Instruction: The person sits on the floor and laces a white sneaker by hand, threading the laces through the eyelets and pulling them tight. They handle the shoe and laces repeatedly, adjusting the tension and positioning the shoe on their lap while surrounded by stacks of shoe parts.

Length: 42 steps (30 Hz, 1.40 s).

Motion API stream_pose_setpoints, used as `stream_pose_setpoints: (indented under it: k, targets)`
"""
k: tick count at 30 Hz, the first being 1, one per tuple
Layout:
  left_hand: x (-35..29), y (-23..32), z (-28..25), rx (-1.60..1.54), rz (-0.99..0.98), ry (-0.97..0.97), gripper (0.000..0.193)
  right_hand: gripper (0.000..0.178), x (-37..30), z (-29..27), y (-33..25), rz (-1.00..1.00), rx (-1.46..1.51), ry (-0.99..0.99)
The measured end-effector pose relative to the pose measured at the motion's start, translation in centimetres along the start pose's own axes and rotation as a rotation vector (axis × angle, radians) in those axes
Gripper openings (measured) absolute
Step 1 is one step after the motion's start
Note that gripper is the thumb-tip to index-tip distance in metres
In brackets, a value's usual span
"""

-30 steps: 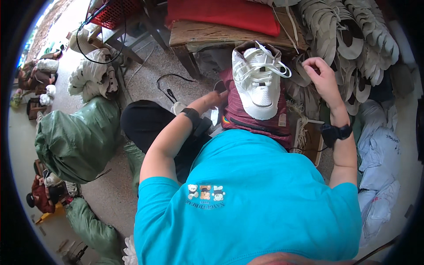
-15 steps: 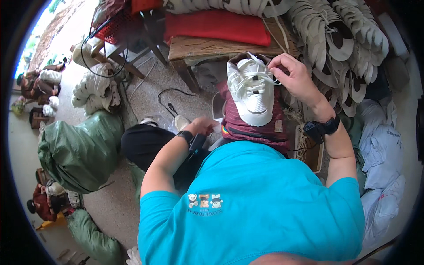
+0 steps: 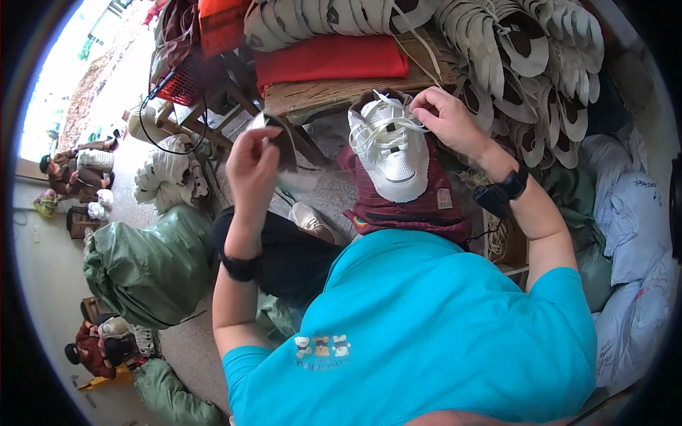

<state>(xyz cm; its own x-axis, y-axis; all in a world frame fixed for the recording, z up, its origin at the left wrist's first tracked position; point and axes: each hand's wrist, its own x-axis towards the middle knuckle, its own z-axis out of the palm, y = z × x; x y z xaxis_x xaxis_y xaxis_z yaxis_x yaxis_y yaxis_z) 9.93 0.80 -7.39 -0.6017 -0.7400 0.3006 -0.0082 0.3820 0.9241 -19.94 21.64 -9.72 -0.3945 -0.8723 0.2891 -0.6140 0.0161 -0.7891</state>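
A white sneaker (image 3: 399,167) rests on the maroon striped cloth (image 3: 442,209) over my lap, its toe toward me. White laces (image 3: 383,135) lie loose across its front. At the sneaker's upper right, my right hand (image 3: 447,121) is closed in a pinch on a lace. My left hand (image 3: 252,167) is raised well left of the sneaker, fingers pinched on a blurred white-and-dark flat piece (image 3: 283,142). That piece may be part of a shoe; its kind is not clear.
A wooden bench (image 3: 305,98) ahead carries a red cloth (image 3: 334,60) and a row of shoe uppers (image 3: 320,25). More uppers (image 3: 522,78) hang at right. White sacks (image 3: 639,227) lie right, a green sack (image 3: 153,263) left. Other people (image 3: 92,348) sit farther left.
My left hand has risen up and left from beside my lap, lifting the white-and-dark piece. My right hand stays on the lace. The whole view has shifted slightly.
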Motion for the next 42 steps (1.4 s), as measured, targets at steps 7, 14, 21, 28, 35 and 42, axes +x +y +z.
stream_pose_setpoints:
  k: [7, 14, 21, 28, 35, 42]
  targets:
    - [2.7, 5.4, 13.2, 0.329, 0.315, -0.348, 0.026, 0.019, 0.0, -0.6, 0.8, 0.219, 0.301, 0.124]
    - [0.9, 4.7, 18.9, 0.462, 0.592, -0.831, 0.023, 0.026, 1.6, -1.0, 2.3, 0.182, 0.33, 0.235]
    - [0.0, 3.8, 16.5, 0.145, 0.719, -0.399, 0.026, 0.059, 4.5, 0.9, -0.4, 0.259, 0.392, 0.063]
    - [5.8, -1.7, 14.8, 0.031, 0.077, 0.011, 0.06, 0.044, 6.4, 1.4, 0.3, 0.139, 0.343, 0.061]
    - [4.5, -3.1, 16.1, -0.366, -0.216, -0.228, 0.065, 0.027, 7.1, 1.3, 1.5, 0.146, 0.384, -0.078]
    - [4.6, -5.4, 16.8, -0.267, -0.251, -0.326, 0.062, 0.029, 4.9, 4.1, 5.9, 0.115, 0.256, 0.093]
